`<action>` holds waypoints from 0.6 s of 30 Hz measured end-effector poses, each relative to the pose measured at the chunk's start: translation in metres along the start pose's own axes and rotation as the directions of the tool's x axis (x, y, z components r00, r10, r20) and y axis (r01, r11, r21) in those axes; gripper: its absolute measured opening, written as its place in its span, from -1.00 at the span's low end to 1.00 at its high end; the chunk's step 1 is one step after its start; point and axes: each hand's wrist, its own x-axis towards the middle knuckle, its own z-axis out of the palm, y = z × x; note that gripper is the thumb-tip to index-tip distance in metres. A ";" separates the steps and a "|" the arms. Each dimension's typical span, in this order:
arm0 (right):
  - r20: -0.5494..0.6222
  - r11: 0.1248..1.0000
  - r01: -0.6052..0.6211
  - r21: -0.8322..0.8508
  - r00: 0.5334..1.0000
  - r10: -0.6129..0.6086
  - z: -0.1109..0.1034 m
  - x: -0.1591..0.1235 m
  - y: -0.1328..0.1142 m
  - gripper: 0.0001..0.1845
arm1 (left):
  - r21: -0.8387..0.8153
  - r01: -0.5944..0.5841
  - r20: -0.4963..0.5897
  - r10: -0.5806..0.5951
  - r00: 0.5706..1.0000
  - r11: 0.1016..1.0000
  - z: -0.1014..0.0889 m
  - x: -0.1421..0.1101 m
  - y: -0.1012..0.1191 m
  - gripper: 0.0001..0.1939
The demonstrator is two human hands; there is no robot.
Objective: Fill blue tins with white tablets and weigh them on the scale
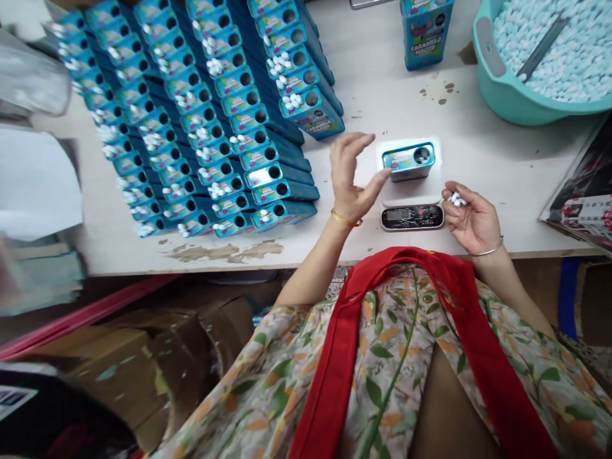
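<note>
A blue candy tin (408, 162) stands upright on the white platform of a small kitchen scale (412, 217), with white candies showing in its round hole. My left hand (352, 175) is just left of the tin, thumb and fingers apart, and nothing is in it; the thumb tip is close to the tin's edge, and I cannot tell if it touches. Right of the scale, my right hand (473, 218) is turned palm up. Its curled fingers hold several small white candies (456, 199).
Rows of blue tins (268, 191) fill the left of the table, many with candies lying on their tops. A turquoise tub (519, 102) of candies with a metal scoop (542, 48) stands at right. Another tin (425, 38) is at the back. Cardboard boxes (95, 370) sit below.
</note>
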 end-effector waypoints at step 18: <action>-0.090 0.980 0.110 -0.167 0.988 -0.126 -0.006 -0.013 -0.010 -0.67 | -0.128 0.181 -0.096 -0.194 0.976 0.975 -0.003 -0.028 -0.016 -0.58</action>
